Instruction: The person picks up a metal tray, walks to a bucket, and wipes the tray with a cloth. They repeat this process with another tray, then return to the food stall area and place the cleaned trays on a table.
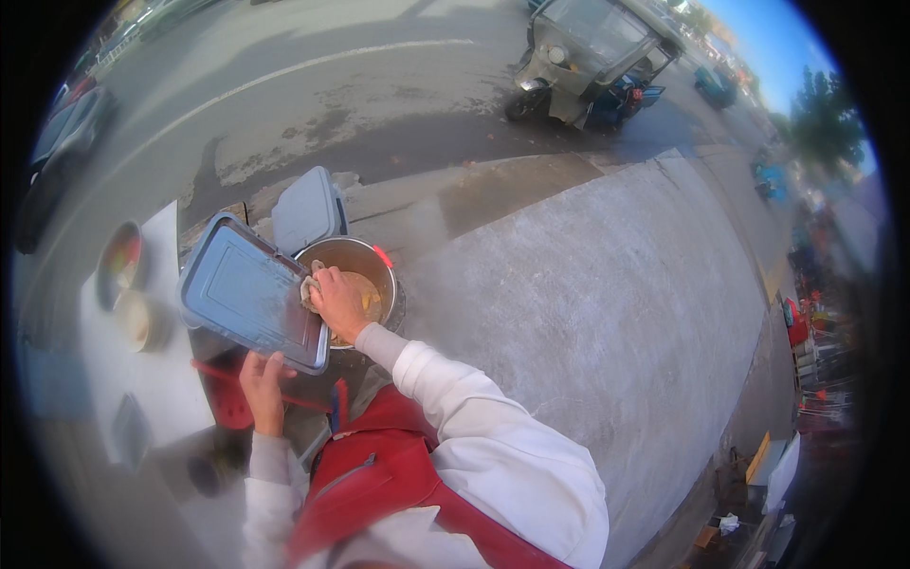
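Observation:
My left hand [265, 387] grips the near edge of a rectangular metal tray or lid [245, 284], tilted over a round metal pot [389, 274]. A crumpled beige cloth [310, 293] is bunched in my right hand [340, 302], pressed against the tray's right end. Below that hand, the pot holds brownish liquid [370, 293] with yellowish pieces in it. A red patch [383, 256] shows on the pot's rim. Just behind the tray stands a grey lidded container [306, 210].
To the left, a white tabletop [167, 249] bears a metal bowl [117, 267] with colourful contents and a cream-coloured round container [136, 320]. A red perforated plastic item [231, 398] sits below the tray. A three-wheeled vehicle [583, 64] stands on the road ahead, and cars line the left.

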A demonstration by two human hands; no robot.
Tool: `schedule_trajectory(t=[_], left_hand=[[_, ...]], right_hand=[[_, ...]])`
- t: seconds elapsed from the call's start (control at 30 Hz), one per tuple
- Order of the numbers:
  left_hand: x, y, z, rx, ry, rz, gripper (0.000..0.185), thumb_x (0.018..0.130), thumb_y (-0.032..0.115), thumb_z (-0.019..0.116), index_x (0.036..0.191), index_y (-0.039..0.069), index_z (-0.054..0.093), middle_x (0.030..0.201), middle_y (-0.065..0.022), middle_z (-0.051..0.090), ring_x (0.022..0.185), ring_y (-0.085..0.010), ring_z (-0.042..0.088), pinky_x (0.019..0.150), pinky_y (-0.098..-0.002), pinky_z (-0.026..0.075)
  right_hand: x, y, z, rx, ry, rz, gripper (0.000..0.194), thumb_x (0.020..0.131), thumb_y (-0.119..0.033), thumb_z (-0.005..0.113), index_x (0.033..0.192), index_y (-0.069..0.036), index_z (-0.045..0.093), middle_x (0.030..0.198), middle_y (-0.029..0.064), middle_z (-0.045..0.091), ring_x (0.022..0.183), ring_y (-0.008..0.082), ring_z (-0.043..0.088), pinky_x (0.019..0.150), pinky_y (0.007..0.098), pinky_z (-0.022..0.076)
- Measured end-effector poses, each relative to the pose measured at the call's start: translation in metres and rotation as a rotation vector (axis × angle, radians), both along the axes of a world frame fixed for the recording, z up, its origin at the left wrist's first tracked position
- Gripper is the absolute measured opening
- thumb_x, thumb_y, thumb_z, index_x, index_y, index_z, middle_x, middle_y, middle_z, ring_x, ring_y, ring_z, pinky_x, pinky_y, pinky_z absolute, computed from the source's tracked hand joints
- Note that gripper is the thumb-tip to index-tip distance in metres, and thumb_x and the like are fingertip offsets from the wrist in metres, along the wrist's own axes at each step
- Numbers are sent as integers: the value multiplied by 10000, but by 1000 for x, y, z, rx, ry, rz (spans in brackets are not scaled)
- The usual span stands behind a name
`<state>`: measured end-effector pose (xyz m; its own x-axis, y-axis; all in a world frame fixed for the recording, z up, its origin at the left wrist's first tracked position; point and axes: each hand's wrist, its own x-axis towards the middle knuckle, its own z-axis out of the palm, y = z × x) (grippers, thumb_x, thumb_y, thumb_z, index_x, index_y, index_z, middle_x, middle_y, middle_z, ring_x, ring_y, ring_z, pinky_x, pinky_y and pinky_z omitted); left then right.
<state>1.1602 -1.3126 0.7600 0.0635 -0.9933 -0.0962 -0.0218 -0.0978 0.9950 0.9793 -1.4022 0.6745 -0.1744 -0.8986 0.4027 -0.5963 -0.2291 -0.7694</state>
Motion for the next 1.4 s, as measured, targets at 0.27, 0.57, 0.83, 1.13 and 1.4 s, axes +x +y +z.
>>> schedule_trajectory(t=[0.27,0.57,0.83,1.13,1.4], left_hand=[[11,-4,-9,38,-18,0,189,921,80,650,809,50,502,723,-43,588,577,-111,575,560,-230,480],[-12,3,-14,85,5,-160,88,884,60,644,910,-11,600,750,-100,657,595,-152,619,547,-254,481],[-30,18,-13,90,-7,-257,92,886,57,633,847,19,559,711,-108,669,548,-144,609,528,-246,464],[-24,3,-11,48,23,-310,55,900,68,619,905,18,596,722,-81,683,550,-119,617,509,-226,474],[-30,16,-5,119,-47,-288,114,867,80,639,898,-25,605,718,-120,671,546,-161,612,553,-266,491]], right_hand=[[24,34,-2,-60,68,224,218,896,-203,628,1023,-49,541,984,157,561,875,366,628,720,498,504],[40,21,54,-218,-109,339,191,881,-191,614,994,-57,538,993,156,570,911,369,614,723,483,510],[10,-86,81,-162,-108,-23,164,880,-171,600,990,-60,547,982,154,574,901,370,591,752,474,502],[59,2,114,-280,-183,359,109,867,-144,617,944,-77,576,971,152,547,858,363,596,691,466,489],[7,-102,107,-138,-148,-16,142,904,-201,589,979,-80,591,1003,165,568,907,384,608,761,474,503]])
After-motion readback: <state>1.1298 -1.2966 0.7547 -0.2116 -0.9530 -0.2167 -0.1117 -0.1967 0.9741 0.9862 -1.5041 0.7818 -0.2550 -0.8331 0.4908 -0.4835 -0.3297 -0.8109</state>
